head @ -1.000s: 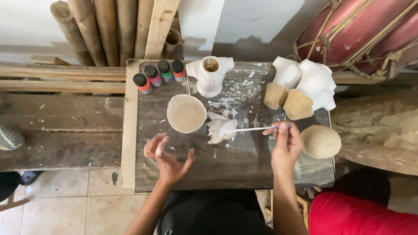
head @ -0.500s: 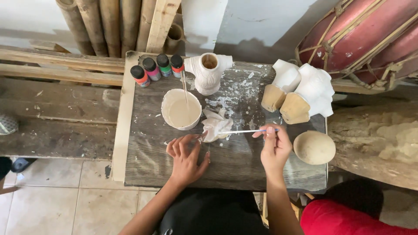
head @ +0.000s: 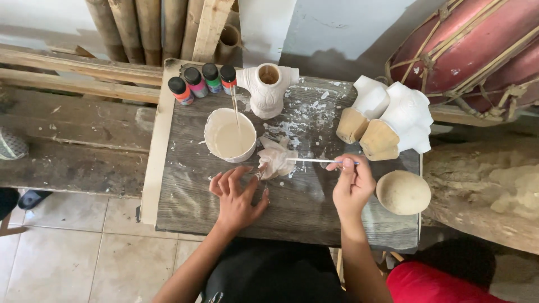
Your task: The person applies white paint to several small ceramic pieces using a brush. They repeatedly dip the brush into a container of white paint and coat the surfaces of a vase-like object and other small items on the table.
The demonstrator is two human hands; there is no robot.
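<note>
My right hand (head: 352,185) grips a thin paintbrush (head: 314,161) by its handle, the tip pointing left into a crumpled white tissue (head: 276,158) on the dark wooden board (head: 303,207). My left hand (head: 236,195) rests flat on the board with fingers spread, its fingertips touching the tissue's left edge. Just behind the tissue stands a white bowl (head: 229,136) of cream paint with a stick in it. A white ceramic figure (head: 267,88) stands upright behind the bowl.
Several small paint bottles (head: 203,82) line the board's back left corner. Two white figures (head: 387,119) lie at the right, a round tan piece (head: 403,192) near them. Bamboo poles (head: 151,28) lean behind, a red drum (head: 471,50) sits at the back right, planks (head: 73,112) run left.
My left hand has slid up and right across the board until its fingers reach the tissue. The right hand with the brush has stayed nearly in place.
</note>
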